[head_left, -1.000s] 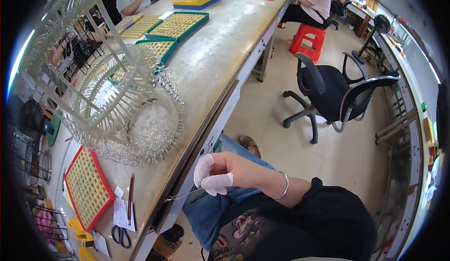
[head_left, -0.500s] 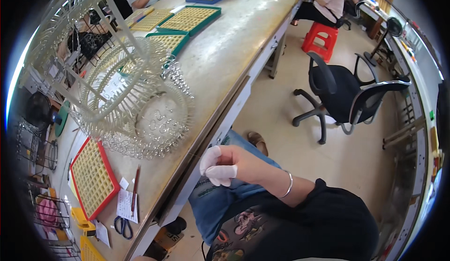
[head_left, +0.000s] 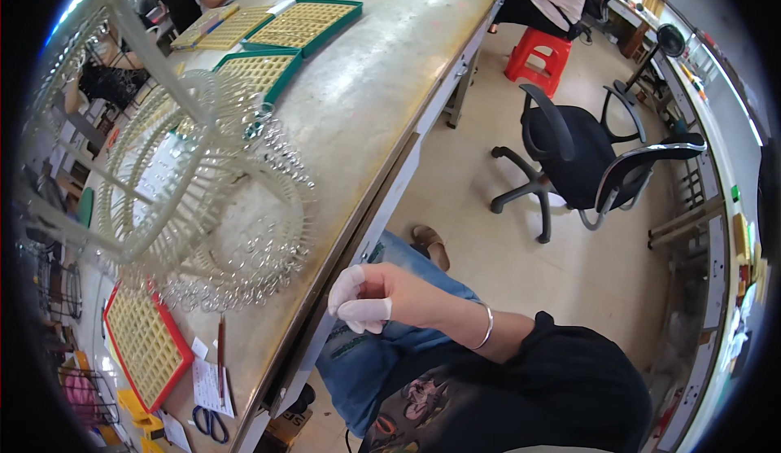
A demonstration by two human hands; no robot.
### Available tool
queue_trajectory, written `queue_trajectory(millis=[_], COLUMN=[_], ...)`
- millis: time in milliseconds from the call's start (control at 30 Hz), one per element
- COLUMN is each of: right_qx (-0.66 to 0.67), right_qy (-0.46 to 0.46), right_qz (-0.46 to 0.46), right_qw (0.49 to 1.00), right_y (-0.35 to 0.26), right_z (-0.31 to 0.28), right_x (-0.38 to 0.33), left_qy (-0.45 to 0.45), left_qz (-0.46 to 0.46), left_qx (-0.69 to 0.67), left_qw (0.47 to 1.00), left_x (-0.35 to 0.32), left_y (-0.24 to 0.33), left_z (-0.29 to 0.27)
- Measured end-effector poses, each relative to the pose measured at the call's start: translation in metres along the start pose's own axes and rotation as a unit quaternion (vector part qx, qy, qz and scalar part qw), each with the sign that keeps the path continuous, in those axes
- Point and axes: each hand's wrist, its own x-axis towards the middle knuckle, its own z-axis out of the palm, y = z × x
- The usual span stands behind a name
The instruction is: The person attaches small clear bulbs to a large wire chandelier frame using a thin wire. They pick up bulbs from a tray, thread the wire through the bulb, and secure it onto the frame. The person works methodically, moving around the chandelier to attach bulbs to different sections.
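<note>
My right hand (head_left: 366, 297) is just off the table's front edge, above my jeans. White finger covers are on its fingertips, and a silver bangle circles the wrist. The fingers are curled and pinched together; whatever lies between them, if anything, is too small or hidden to make out. My left hand is out of view. Left of my right hand, on the table (head_left: 358, 78), a tiered, pale plastic rack (head_left: 175, 209) stands with many small silver-coloured pieces hanging around its rims.
A red-framed compartment tray (head_left: 146, 347), dark-handled scissors (head_left: 210, 424) and a brown pencil-like stick (head_left: 220, 355) lie near left. Green trays (head_left: 305, 26) lie farther back. Right of the table are a black office chair (head_left: 578, 156) and a red stool (head_left: 537, 58) with a seated person.
The whole view has shifted, so the rack and trays appear farther left and lower. My right hand keeps its pinch and nearly the same place by the table edge.
</note>
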Motion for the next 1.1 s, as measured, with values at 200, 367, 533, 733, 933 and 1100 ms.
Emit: queue_trajectory(millis=[200,367,533,733,933,1100], right_qx=[-0.023,-0.010,0.005,0.002,-0.008,0.006], right_qy=[0.000,0.016,0.009,-0.006,0.013,0.027], right_qz=[-0.011,-0.042,-0.047,-0.045,-0.047,-0.055], right_qw=[1.000,0.999,0.999,0.999,0.999,0.998], right_y=[0.001,-0.004,0.000,0.004,-0.002,0.006], right_z=[-0.006,-0.009,-0.011,-0.010,-0.008,-0.013], right_x=[0.005,0.002,0.006,0.008,0.003,0.000], left_qy=[0.005,0.009,0.008,0.003,0.003,-0.001], left_qz=[-0.012,-0.022,-0.017,-0.016,-0.020,-0.021], left_qx=[0.012,0.014,0.021,0.021,0.023,0.018], left_qw=[1.000,1.000,1.000,1.000,1.000,1.000], left_x=[-0.002,-0.003,-0.004,-0.002,-0.006,-0.007], left_y=[-0.001,-0.003,-0.004,-0.004,-0.004,-0.003], left_z=[0.005,0.006,0.006,0.003,0.002,-0.001])
